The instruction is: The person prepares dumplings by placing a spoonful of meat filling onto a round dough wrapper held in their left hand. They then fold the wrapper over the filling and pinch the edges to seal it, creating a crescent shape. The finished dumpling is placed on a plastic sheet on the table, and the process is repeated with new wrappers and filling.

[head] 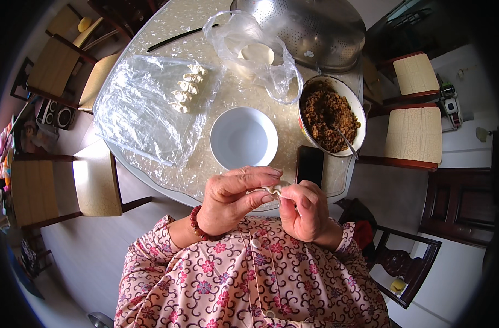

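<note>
Between my fingertips is a pleated dumpling (276, 188), partly hidden by them. My left hand (237, 194) holds its left side between thumb and fingers. My right hand (305, 207) pinches the dumpling's right edge. Just beyond my hands stands a pale bowl (214, 141) that looks to hold water. Several finished dumplings (188, 87) lie in a row on a clear plastic sheet (143, 110) at the left. To the right, an enamel basin (359, 117) holds brown minced filling (327, 110) with a metal spoon (348, 143) in it. Round dough wrappers (256, 54) sit in a clear plastic bag (280, 82).
A dark phone (310, 165) lies right of the bowl, near the front edge of the table (210, 94). A large perforated metal cover (307, 33) stands at the back. Dark chopsticks (180, 37) lie at the back left. Chairs (413, 133) surround the table.
</note>
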Available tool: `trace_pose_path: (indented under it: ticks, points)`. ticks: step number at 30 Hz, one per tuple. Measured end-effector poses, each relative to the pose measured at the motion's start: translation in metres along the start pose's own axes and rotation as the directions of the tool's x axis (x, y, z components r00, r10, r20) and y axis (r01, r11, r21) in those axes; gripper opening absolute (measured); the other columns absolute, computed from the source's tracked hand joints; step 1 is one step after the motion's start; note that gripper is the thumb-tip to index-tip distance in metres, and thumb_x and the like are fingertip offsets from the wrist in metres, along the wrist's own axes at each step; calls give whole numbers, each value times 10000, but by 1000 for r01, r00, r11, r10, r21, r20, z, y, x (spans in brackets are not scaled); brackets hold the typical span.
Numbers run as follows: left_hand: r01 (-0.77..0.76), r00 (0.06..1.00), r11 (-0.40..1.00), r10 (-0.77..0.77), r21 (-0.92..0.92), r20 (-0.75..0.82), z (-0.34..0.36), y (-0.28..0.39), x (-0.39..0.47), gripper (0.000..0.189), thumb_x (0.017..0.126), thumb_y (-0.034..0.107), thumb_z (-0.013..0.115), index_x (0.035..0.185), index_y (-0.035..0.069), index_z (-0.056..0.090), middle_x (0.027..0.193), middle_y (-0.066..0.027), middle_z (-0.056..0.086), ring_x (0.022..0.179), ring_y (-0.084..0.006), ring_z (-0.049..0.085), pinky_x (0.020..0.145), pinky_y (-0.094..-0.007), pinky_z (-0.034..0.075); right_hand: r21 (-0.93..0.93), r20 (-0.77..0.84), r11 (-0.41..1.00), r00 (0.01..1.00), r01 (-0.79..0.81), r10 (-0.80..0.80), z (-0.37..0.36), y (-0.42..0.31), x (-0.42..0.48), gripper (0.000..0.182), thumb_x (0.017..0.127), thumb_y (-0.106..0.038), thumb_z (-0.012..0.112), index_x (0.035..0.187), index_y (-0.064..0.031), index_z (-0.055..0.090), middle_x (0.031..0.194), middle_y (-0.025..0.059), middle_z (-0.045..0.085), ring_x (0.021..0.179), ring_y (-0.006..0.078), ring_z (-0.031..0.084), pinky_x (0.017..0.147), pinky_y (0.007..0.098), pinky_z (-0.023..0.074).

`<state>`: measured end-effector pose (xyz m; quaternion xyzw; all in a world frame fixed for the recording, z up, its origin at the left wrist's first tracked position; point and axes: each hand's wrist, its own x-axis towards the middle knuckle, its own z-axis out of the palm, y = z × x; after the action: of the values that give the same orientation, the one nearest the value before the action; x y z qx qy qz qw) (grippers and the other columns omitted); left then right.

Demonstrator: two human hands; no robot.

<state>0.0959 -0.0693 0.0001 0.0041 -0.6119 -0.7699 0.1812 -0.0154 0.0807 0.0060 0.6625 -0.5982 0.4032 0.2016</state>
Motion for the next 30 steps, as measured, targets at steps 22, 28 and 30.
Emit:
trace_pose_path:
  ticks: [22,28,30]
  points:
    - [-136,990,987,133,85,41,-6,-2,5,51,806,-28,673,856,-24,667,977,-178,672,940,-274,651,819,-362,530,63,31,998,999,4,-6,4,-1,-2,745,831,88,597,1447,-52,202,986,159,550,612,186,529,491,295,424]
    - [15,999,996,-19,-85,-46,0,-1,2,150,806,-3,684,954,-30,679,1074,-189,653,1021,-270,629,886,-372,509,64,42,998,999,-20,18,-1,0,-5,752,845,81,583,1459,-54,171,1000,163,544,601,185,519,498,304,427]
    - [20,998,990,-29,-139,-62,1,-1,2,182,806,5,687,984,-32,680,1095,-195,646,1056,-275,618,914,-377,497,54,36,998,999,-17,15,-1,0,-5,756,847,79,581,1462,-59,164,1004,162,540,597,182,513,496,302,426]
